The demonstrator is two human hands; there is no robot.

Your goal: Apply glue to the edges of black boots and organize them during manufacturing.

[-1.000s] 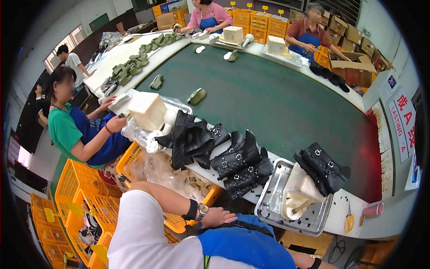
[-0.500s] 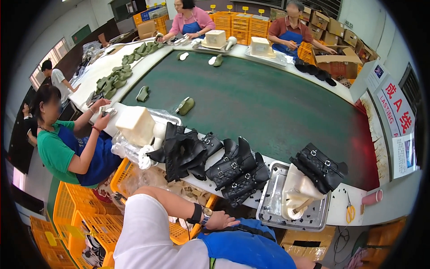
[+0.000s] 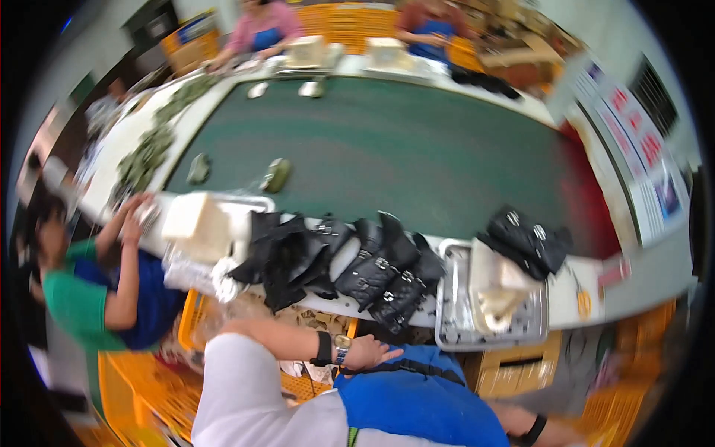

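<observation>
"Matte green surface up at twelve o'clock; what's nearer?"
"Crumpled black boots, eight o'clock. At six, the left hand, fingers loosely apart, touches a blue apron."
"Rightward?"
"Quilted, buckled boots at five; shiny metal tray, four. Right hand, between those hours: blurred, can't tell."

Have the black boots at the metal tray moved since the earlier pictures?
No: the black boots still overlap the far right corner of the metal tray.
</observation>
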